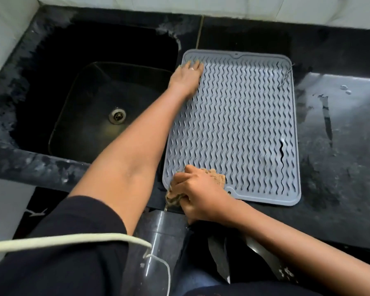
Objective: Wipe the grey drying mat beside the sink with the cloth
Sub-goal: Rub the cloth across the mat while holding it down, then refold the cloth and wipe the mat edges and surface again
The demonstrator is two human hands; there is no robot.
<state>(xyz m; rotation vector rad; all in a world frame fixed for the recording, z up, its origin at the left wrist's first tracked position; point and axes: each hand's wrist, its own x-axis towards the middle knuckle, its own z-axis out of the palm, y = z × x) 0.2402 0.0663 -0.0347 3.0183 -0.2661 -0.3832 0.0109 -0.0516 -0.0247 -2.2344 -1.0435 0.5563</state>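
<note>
Head view: left hand (pixel 188 76) is pressing flat, fingers straight, on the grey drying mat (pixel 233 124) lying right of the sink (pixel 90 99). Right hand (pixel 198 194) is gripping the bunched cloth (pixel 216 177) at the mat's near-left corner. Wiping underway; next probably calls for sweeping across the ridges.

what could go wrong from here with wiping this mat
1. The cloth is bunched in the right hand at the near left corner of the grey mat, partly over the counter edge; dirt or water may get pushed off the front.
2. The left hand presses only the far left corner, so the near end may slide or buckle.
3. The sink lies right alongside; a hard sideways stroke could push the mat over its rim.
</note>
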